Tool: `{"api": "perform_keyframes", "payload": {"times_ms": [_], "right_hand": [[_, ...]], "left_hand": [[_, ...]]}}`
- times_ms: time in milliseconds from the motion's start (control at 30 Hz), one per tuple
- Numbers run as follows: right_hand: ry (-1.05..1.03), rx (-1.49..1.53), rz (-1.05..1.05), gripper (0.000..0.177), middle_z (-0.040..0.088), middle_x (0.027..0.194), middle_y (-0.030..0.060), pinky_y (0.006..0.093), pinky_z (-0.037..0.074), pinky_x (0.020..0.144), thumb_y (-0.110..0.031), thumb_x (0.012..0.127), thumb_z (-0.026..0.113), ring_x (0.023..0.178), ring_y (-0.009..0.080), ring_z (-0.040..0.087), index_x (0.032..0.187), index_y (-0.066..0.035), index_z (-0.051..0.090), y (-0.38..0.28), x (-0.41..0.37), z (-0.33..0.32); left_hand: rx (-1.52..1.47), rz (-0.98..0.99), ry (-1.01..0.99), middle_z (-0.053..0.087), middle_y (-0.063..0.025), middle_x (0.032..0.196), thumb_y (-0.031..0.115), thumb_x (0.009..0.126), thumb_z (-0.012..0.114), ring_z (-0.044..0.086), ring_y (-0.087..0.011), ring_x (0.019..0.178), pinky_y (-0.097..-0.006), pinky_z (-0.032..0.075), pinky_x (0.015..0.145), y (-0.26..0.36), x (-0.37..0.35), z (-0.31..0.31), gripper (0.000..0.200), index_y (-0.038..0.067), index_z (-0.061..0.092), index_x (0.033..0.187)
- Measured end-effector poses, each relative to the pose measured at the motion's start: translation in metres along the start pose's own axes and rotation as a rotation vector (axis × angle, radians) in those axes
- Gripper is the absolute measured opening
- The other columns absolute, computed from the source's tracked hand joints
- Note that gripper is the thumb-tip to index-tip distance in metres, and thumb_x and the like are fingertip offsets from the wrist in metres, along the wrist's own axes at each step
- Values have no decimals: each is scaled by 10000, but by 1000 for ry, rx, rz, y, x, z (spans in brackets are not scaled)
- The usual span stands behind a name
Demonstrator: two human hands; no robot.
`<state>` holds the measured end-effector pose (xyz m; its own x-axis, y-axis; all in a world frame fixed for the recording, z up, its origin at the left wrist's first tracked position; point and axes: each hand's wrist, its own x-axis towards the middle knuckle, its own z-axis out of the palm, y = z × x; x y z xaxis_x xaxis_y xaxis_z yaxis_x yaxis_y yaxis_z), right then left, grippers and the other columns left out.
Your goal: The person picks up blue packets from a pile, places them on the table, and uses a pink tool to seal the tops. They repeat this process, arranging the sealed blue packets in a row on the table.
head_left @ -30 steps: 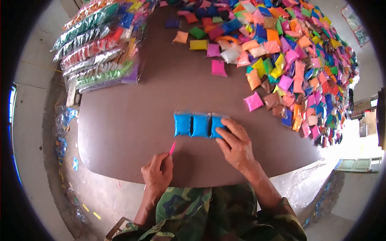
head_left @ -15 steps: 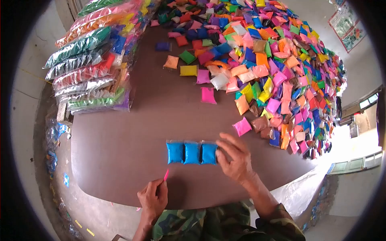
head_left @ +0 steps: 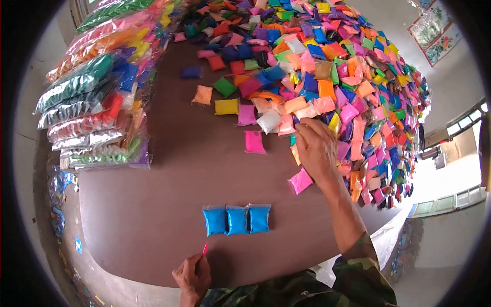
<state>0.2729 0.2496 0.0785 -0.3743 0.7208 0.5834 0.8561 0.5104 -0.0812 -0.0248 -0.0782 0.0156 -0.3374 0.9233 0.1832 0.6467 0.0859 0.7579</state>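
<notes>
Three blue packets (head_left: 237, 220) lie side by side in a row on the brown table (head_left: 169, 204). Just below them, near the front edge, my left hand (head_left: 193, 275) is closed around a thin pink stick-like tool (head_left: 205, 249) whose tip points up. My right hand (head_left: 318, 148) reaches over the near left side of a big heap of coloured packets (head_left: 353, 110), its bent fingers apart and their tips among the packets. A pink packet (head_left: 300, 181) lies below that hand, and a white packet (head_left: 269, 121) to its left.
Large clear bags of sorted packets (head_left: 76, 97) are stacked at the table's left edge. Loose packets, such as a yellow one (head_left: 226, 107) and a bright pink one (head_left: 254, 141), lie left of the heap. Clear plastic sheeting (head_left: 391, 233) hangs by the right edge.
My right hand has left the right end of the blue row and moved up to the heap. The view has shifted; my left hand still holds the pink tool below the blue packets.
</notes>
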Motion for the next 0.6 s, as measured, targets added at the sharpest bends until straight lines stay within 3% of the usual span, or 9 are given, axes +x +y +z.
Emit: {"api": "perform_keyframes", "payload": {"times_ms": [167,267,367,600], "right_hand": [[117,-127,-30,142,760,1150,120,484,590,894,-74,964,687,1075,346,732,1073,-35,769,35,32,0],[-58,-180,98,156,757,1117,132,498,609,841,-107,957,707,1041,358,751,1081,-35,769,56,59,8],[-253,-303,167,270,774,1198,139,479,618,854,-196,972,753,1037,366,764,1185,-33,779,71,81,11],[-316,-312,181,297,775,1113,141,501,612,852,-275,904,820,1018,367,769,1160,-128,787,81,95,13]], "left_hand": [[16,-46,-20,719,-151,735,0,932,765,704,-223,600,-348,531,574,-5,-5,2,67,13,704,959],[29,-38,5,719,-155,732,-1,932,763,689,-211,583,-339,523,562,-10,-8,4,66,9,703,956],[43,-31,7,716,-158,727,-4,935,761,674,-193,574,-329,516,553,-7,-7,3,59,5,707,958],[-13,-57,-23,712,-118,722,8,952,767,640,-147,583,-302,487,559,3,3,0,52,-8,721,971]]}}
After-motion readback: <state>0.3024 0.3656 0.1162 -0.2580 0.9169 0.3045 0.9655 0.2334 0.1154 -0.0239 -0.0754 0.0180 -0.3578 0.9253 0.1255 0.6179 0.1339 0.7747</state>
